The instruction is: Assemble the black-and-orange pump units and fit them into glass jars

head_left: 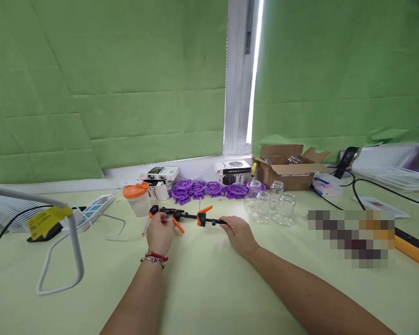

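Observation:
A long black bar with orange levers (188,216) spans the space between both hands, level and just above the table. I cannot make out exactly what kind of tool it is. My left hand (159,232), with a red band and a metal bracelet at the wrist, closes round its left end. At the opposite end, the fingers of my right hand (240,235) pinch the thin tip. An orange-lidded plastic cup (137,200) stands behind my left hand. Beyond the bar lie several purple plastic wheel-shaped parts (212,188), and clear glass jars (261,209) stand right of them.
An open cardboard box (288,174) and small printed boxes (232,172) line the back by the wall. At left are a power strip (96,209) and a grey bent tube (77,251). Black cables (359,197) and an orange-black tool (414,249) lie at right.

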`<state>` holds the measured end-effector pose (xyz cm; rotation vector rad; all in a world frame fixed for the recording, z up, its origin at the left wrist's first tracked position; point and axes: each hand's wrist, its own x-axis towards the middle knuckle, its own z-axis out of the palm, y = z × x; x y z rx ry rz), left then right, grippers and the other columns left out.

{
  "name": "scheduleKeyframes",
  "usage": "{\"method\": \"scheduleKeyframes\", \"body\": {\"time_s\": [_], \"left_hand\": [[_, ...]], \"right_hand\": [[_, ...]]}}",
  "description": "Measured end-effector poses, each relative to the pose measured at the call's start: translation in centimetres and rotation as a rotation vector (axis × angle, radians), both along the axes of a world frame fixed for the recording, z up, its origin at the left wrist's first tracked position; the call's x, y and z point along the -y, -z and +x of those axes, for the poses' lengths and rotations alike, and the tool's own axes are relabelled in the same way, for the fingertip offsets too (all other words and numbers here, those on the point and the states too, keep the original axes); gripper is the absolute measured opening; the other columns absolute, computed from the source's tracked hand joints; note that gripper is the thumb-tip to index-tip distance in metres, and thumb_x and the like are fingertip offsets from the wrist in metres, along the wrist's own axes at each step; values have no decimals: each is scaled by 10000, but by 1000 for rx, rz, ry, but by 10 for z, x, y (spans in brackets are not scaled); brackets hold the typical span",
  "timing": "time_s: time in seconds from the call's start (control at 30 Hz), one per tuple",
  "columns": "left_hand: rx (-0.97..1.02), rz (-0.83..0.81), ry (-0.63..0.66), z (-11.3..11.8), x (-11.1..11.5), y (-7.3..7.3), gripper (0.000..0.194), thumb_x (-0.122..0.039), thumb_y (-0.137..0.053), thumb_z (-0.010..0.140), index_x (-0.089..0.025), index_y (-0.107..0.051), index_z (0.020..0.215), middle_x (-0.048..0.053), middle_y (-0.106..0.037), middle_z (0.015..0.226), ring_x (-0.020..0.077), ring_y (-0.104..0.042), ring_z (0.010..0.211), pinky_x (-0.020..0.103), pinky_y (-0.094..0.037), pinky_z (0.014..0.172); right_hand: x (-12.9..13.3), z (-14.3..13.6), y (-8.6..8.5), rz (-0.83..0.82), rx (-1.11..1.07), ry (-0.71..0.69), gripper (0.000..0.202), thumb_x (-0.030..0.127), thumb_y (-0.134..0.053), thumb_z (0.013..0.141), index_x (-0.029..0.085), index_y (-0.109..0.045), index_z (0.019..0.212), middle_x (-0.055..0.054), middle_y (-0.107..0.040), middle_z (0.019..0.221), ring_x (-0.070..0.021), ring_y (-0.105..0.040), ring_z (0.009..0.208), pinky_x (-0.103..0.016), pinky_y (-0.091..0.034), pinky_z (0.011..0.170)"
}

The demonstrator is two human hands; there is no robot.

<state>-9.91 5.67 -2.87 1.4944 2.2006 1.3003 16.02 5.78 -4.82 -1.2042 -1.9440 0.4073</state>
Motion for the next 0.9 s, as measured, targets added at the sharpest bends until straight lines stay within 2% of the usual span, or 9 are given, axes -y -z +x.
{"method": "scheduleKeyframes", "body": {"time_s": [0.1,0.2,0.27,0.33,0.43,0.5,0.6,0.73,0.9], "left_hand": [[-2,25,79,7,3,-3,264,-278,-535,701,-197,-527,953,36,-613,828,180,-585,714,293,-455,641],[105,22,287,19,7,-4,332,-401,-499,762,-189,-514,1016,30,-601,807,155,-586,662,278,-463,615],[197,-52,426,26,9,-2,362,-483,-408,809,-182,-523,972,19,-591,741,135,-577,564,263,-458,533],[219,-124,491,32,9,4,391,-513,-344,829,-176,-534,891,9,-581,669,124,-554,472,244,-427,440],[181,-189,512,36,8,14,297,-445,-459,791,-166,-536,859,-12,-553,579,121,-516,413,235,-392,399],[130,-200,511,36,6,19,204,-325,-568,721,-163,-547,843,-20,-548,573,119,-511,441,233,-389,428],[49,-184,517,36,3,23,108,-212,-593,665,-173,-568,763,-24,-546,592,118,-509,519,234,-390,501],[-28,-168,535,37,2,25,57,-212,-566,669,-185,-573,718,-28,-542,598,126,-494,550,243,-377,544],[-76,-165,534,38,3,24,112,-256,-536,692,-196,-582,774,-8,-581,663,151,-518,602,266,-380,582]], "right_hand": [[2,0,-4,-136,-207,-84,296,383,-380,877,197,-605,824,-34,-601,784,-169,-503,734,-278,-368,705],[-4,-1,-2,-314,-315,-118,403,461,-314,880,177,-552,722,-19,-554,712,-137,-459,642,-251,-355,620],[-13,-4,3,-394,-254,-86,429,483,-273,881,174,-545,760,-1,-516,653,-124,-427,584,-239,-341,576],[-24,-8,7,-420,-106,-27,441,475,-240,887,175,-546,783,8,-494,617,-122,-415,555,-236,-332,555],[-40,-14,9,-395,36,24,430,449,-277,885,179,-561,708,-7,-517,619,-135,-445,585,-253,-333,593],[-49,-17,7,-372,95,36,429,427,-306,885,182,-572,656,-21,-548,635,-149,-474,635,-271,-333,649],[-61,-21,5,-324,193,54,419,372,-335,891,176,-601,634,-52,-602,722,-182,-508,764,-304,-315,745],[-73,-22,7,-264,283,66,404,353,-337,903,174,-645,713,-75,-633,905,-208,-505,907,-326,-287,817],[-78,-20,13,-206,312,109,311,380,-405,885,192,-653,874,-69,-619,990,-206,-496,951,-316,-294,818]]}}
